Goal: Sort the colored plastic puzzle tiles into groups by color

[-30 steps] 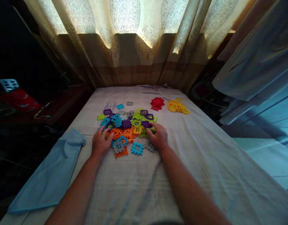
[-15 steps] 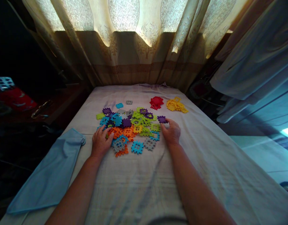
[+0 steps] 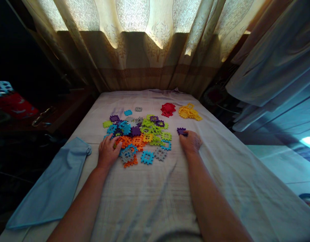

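Between my hands lies a mixed heap of flat plastic interlocking tiles with notched edges: orange tiles [image 3: 137, 140], lime green tiles [image 3: 150, 127], blue, purple and grey ones. My left hand [image 3: 108, 150] rests at the heap's left side, fingers spread and touching its edge. To the right of the heap, my right hand [image 3: 191, 142] pinches a purple interlocking tile [image 3: 181, 130] between thumb and fingers, just over the sheet. A blue tile [image 3: 147, 157] and a grey tile [image 3: 160, 153] lie at the heap's near edge.
Beyond my right hand are a red tile pile [image 3: 168, 109] and a yellow tile pile [image 3: 189, 112]. A light blue cloth bag [image 3: 52, 185] lies at the left edge of the sheet-covered surface [image 3: 144, 201]. Curtains [image 3: 134, 53] hang behind; clothes [image 3: 273, 60] hang at the right.
My right hand has moved to the right, away from the heap, carrying the purple tile. My left hand stays nearly in place at the heap.
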The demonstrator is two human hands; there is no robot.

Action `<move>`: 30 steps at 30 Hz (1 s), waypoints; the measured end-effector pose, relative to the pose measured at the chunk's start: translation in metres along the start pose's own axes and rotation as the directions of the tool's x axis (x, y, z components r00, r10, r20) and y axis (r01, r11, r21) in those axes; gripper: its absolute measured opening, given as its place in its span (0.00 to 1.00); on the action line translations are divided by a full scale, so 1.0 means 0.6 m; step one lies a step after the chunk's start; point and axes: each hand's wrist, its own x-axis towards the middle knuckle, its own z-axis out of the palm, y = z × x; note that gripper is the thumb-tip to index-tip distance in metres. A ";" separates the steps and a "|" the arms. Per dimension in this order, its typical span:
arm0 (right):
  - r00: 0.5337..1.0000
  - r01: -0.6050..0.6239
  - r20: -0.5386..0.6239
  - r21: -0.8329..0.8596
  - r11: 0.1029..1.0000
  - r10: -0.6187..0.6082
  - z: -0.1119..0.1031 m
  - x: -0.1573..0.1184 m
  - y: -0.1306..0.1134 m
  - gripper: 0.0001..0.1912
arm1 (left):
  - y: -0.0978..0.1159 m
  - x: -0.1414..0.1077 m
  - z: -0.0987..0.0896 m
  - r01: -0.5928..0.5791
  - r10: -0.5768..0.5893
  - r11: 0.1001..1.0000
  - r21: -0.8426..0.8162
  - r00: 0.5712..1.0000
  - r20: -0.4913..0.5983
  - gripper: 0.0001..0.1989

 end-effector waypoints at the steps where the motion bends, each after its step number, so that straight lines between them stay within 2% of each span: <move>1: 1.000 0.003 0.001 -0.001 1.000 -0.003 0.000 0.000 0.000 0.17 | 0.000 0.000 0.000 -0.002 0.002 1.000 -0.001 1.000 0.000 0.21; 9: 1.000 0.018 -0.010 0.006 1.000 -0.018 0.003 -0.001 0.003 0.16 | -0.001 0.000 0.001 0.002 -0.002 1.000 -0.028 1.000 0.004 0.21; 18: 0.998 0.001 0.069 -0.001 1.000 -0.001 -0.006 -0.002 -0.001 0.16 | 0.000 -0.002 0.001 0.005 -0.005 1.000 -0.021 1.000 0.018 0.21; 30: 0.999 0.026 0.043 0.013 1.000 -0.026 0.001 -0.001 0.003 0.14 | 0.000 -0.002 0.001 0.001 -0.001 1.000 -0.021 1.000 0.010 0.20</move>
